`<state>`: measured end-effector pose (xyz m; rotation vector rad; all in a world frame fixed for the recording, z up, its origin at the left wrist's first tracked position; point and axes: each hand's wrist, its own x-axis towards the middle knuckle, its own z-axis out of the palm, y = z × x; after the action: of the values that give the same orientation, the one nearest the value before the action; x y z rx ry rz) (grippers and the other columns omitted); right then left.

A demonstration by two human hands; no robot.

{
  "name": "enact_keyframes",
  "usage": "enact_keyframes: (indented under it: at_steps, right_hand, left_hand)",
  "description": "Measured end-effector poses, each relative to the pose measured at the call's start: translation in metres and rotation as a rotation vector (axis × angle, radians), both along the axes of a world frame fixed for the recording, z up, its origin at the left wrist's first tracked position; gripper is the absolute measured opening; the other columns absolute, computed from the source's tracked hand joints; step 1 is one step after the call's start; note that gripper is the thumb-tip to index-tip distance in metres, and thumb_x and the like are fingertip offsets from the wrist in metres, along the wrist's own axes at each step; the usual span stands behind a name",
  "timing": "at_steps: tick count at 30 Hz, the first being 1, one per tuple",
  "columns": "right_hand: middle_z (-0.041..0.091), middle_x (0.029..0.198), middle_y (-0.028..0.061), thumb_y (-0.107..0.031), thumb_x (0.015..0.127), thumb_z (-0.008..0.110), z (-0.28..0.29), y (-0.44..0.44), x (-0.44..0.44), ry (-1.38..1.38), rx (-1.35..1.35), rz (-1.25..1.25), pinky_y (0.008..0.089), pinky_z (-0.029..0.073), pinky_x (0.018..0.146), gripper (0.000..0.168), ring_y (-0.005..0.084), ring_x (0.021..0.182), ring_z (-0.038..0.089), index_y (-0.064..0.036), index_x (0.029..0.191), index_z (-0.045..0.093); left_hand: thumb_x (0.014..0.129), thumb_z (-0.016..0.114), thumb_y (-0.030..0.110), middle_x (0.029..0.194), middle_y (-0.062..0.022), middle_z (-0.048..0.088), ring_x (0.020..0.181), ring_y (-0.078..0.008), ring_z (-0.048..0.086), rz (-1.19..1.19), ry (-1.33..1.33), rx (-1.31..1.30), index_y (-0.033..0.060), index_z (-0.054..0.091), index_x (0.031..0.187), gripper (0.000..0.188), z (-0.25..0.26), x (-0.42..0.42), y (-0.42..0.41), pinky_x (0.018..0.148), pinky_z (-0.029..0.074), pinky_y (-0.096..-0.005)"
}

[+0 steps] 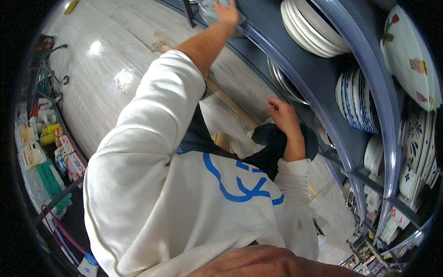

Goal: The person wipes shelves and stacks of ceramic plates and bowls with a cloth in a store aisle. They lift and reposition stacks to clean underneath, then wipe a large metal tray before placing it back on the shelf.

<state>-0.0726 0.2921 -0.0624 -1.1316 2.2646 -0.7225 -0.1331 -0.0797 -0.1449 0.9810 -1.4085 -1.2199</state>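
At the top of the view my left hand (pixel 227 14) presses a pale grey-blue cloth (pixel 211 7), its fingers spread over it. The cloth lies at the end of a clear plastic edge strip (pixel 273 43) on a dark shelf (pixel 263 15). What lies under the cloth is partly hidden and cut off by the frame. My right hand (pixel 284 116) hangs above my bent knee with loosely curled fingers, holding nothing that I can see. Beside it, metal plates (pixel 282 81) stand on a lower shelf level.
White plates (pixel 311 29), blue-patterned bowls (pixel 356 98) and a large flower-patterned plate (pixel 412 59) stand on the shelves at right. Packaged goods (pixel 52 145) fill a rack at left. A wooden strip (pixel 232 104) lies on the grey plank floor (pixel 114 59).
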Motion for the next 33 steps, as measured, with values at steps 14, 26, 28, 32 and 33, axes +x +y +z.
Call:
enact_keyframes:
  at_steps: [14,26,28,32,33]
  right_hand:
    - [0.062,0.087,0.0146,-0.026,0.082,0.054,-0.006,-0.004,0.011,0.117,-0.021,-0.116,0.0434,0.046,0.066,0.021,0.0338,0.077,0.058,-0.008,0.090,0.063]
    - [0.046,0.123,0.0064,-0.038,0.086,0.056,0.030,0.022,0.024,-1.356,-1.259,-0.708,0.0446,0.043,0.089,0.047,0.0235,0.110,0.048,-0.012,0.122,0.043]
    - [0.050,0.118,0.0046,-0.035,0.085,0.057,0.040,0.030,0.024,-1.359,-1.327,-0.867,0.0392,0.041,0.093,0.043,0.0220,0.107,0.051,-0.011,0.119,0.046]
    - [0.054,0.110,0.0168,-0.037,0.081,0.060,0.040,0.049,-0.009,-0.144,-0.715,-0.794,0.0421,0.045,0.085,0.045,0.0320,0.104,0.052,-0.004,0.111,0.053]
    - [0.056,0.104,0.0207,-0.039,0.077,0.062,0.037,0.051,-0.012,0.466,-0.667,-0.789,0.0422,0.046,0.081,0.048,0.0362,0.096,0.055,-0.001,0.105,0.055]
  left_hand:
    - [0.086,0.046,0.053,0.138,-0.0179,0.031,0.124,-0.0298,0.033,-0.967,-0.376,0.745,-0.0019,0.019,0.137,0.080,0.022,0.069,0.232,0.098,0.030,-0.0414]
    - [0.083,0.056,0.033,0.127,-0.0151,0.046,0.118,-0.0264,0.041,-1.302,-0.485,-0.653,0.0070,0.044,0.130,0.055,0.141,0.116,0.269,0.102,0.026,-0.0337]
    - [0.082,0.058,0.031,0.124,-0.0093,0.049,0.113,-0.0207,0.044,-1.373,-0.343,-0.174,0.0102,0.047,0.128,0.052,0.160,0.125,0.270,0.100,0.028,-0.0314]
    - [0.085,0.057,0.027,0.120,-0.0045,0.052,0.111,-0.0160,0.045,-1.289,-0.374,0.059,0.0105,0.051,0.124,0.043,0.150,0.128,0.255,0.099,0.029,-0.0296]
    - [0.085,0.057,0.026,0.117,-0.0032,0.053,0.110,-0.0150,0.046,-1.264,-0.410,0.056,0.0103,0.052,0.123,0.041,0.134,0.126,0.248,0.099,0.030,-0.0291]
